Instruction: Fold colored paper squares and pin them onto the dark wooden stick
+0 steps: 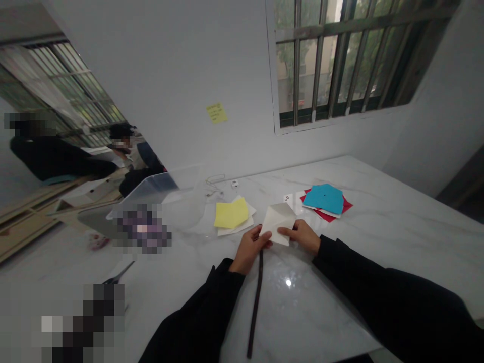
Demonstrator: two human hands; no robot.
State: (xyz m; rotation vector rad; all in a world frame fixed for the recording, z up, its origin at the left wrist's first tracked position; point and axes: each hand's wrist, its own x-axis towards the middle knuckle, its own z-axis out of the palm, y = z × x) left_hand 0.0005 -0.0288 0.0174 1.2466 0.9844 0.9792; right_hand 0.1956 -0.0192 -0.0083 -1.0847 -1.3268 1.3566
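A partly folded piece of cream paper point(279, 219) is held up over the marble table between both hands. My left hand point(251, 246) pinches its lower left edge, thumb on top. At the lower right side, my right hand point(301, 236) grips the paper with its thumb laid across the front. Below the paper a thin dark brown strip point(255, 307) runs along the table towards me, its upper end under my left hand. Left of the paper lie yellow folded paper point(231, 214) and white sheets. To the right, blue folded paper point(324, 198) rests on red paper point(329, 218).
A clear plastic bin point(185, 194) stands at the left on the marble table point(378, 227). Near the wall are a small white cube point(235, 183) and thin wire-like items. A yellow sticky note point(217, 113) is on the wall. Two people sit at the far left.
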